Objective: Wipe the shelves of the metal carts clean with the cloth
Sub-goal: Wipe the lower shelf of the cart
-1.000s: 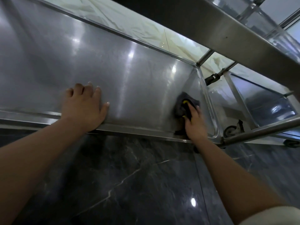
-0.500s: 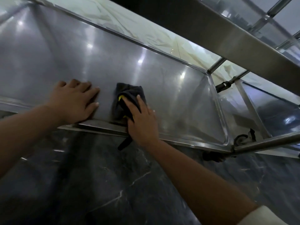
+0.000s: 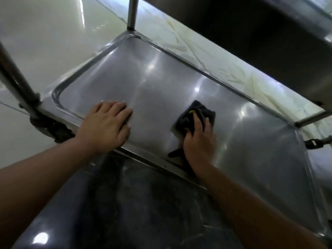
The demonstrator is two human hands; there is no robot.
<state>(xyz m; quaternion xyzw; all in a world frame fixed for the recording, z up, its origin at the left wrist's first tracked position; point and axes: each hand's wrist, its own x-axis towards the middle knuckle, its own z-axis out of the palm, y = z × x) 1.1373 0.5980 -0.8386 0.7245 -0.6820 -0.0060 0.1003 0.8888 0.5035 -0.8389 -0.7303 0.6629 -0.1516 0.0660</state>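
The floor [image 3: 136, 212] under the cart is dark, shiny stone with thin pale lines. The shelf [image 3: 161, 83] is smooth grey metal with a raised rim and round corners, and lights shine in it. Since half a second ago the view has swung left, so the shelf's left corner and two round posts now show. The right hand [image 3: 198, 141] presses the dark cloth [image 3: 195, 114] flat on the middle of the shelf, fingers spread over it. The left hand [image 3: 106, 126] lies flat near the front rim. Part of the cloth hides under the hand.
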